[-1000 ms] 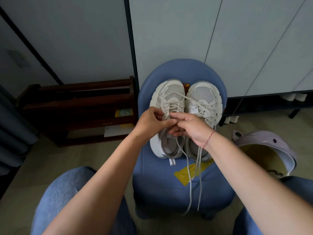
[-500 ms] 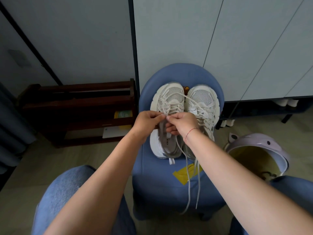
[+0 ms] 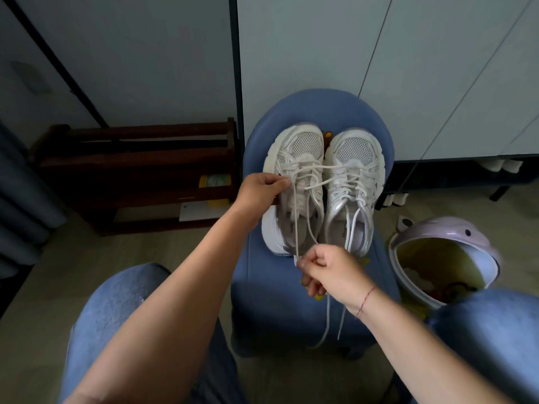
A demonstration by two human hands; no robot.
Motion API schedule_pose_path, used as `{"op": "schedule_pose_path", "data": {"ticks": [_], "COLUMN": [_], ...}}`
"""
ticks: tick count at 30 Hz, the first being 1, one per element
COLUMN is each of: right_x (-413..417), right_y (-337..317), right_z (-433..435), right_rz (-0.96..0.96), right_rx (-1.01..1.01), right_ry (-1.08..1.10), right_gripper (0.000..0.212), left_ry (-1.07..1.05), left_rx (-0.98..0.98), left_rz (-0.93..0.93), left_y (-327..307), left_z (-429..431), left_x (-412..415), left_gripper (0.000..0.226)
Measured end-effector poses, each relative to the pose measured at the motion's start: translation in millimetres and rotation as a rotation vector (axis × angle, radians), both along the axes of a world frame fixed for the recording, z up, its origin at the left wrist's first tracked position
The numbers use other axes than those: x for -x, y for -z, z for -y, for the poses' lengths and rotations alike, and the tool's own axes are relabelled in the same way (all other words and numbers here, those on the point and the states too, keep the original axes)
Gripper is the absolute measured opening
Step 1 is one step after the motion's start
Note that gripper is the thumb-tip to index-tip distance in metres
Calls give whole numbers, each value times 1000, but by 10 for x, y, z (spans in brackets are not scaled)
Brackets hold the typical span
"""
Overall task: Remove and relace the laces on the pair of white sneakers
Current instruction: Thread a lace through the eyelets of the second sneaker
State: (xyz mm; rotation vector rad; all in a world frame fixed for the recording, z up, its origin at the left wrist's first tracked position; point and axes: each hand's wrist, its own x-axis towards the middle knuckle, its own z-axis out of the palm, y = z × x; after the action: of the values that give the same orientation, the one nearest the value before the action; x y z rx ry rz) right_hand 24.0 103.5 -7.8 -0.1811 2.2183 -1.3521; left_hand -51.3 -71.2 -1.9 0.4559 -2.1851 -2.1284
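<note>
Two white sneakers stand side by side on a blue stool (image 3: 309, 284), toes pointing away from me. My left hand (image 3: 259, 191) grips the left sneaker (image 3: 294, 158) at its outer side, fingers at the eyelets. My right hand (image 3: 329, 271) is near the stool's front, below the heels, and pinches the left sneaker's white lace (image 3: 296, 223), which runs taut from the eyelets down to my fingers. The right sneaker (image 3: 354, 161) is laced, and its loose lace ends hang over the stool's front edge.
A dark wooden rack (image 3: 134, 170) stands on the floor at the left. A lilac bin (image 3: 443, 258) with an open lid sits at the right of the stool. White cabinet doors (image 3: 320, 53) rise behind. My knees in blue jeans (image 3: 113, 313) flank the stool.
My right hand has drawn back from the left sneaker's eyelets toward me, pulling the lace out long. My left hand has stayed at the shoe's side.
</note>
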Motion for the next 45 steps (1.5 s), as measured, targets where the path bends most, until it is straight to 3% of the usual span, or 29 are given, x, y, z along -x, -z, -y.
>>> {"op": "schedule_pose_path", "data": {"ticks": [3, 10, 15, 18, 21, 24, 29, 33, 38, 42, 45], "right_x": [-26, -350, -158, 21, 225, 362, 367, 197, -232, -147, 21], "right_y": [-13, 254, 236, 75, -50, -86, -17, 47, 182, 206, 130], "right_z": [-43, -54, -64, -31, 75, 265, 417, 317, 82, 32, 120], "right_rz": [101, 264, 130, -46, -231, -109, 1, 1, 216, 217, 87], "right_rx": [20, -140, -250, -325, -193, 53, 189, 139, -30, 17, 57], "right_ry": [-65, -215, -125, -68, 82, 200, 331, 263, -45, 51, 148], "right_gripper": [14, 19, 20, 23, 12, 18, 24, 25, 18, 16, 21], "left_ry": [-5, 15, 28, 30, 29, 34, 38, 50, 40, 42, 39], "left_rx": [3, -21, -29, -39, -35, -49, -54, -61, -58, -55, -62], "left_rz": [-2, 0, -2, 4, 10, 1, -4, 3, 17, 16, 8], "left_y": [-1, 4, -11, 0, 14, 2, 3, 16, 0, 17, 23], "left_z": [-1, 25, 26, 29, 30, 28, 42, 55, 50, 45, 38], "left_x": [2, 8, 2, 15, 22, 21, 18, 28, 38, 38, 37], "left_gripper": [6, 8, 10, 10, 7, 7, 9, 7, 8, 5, 7]}}
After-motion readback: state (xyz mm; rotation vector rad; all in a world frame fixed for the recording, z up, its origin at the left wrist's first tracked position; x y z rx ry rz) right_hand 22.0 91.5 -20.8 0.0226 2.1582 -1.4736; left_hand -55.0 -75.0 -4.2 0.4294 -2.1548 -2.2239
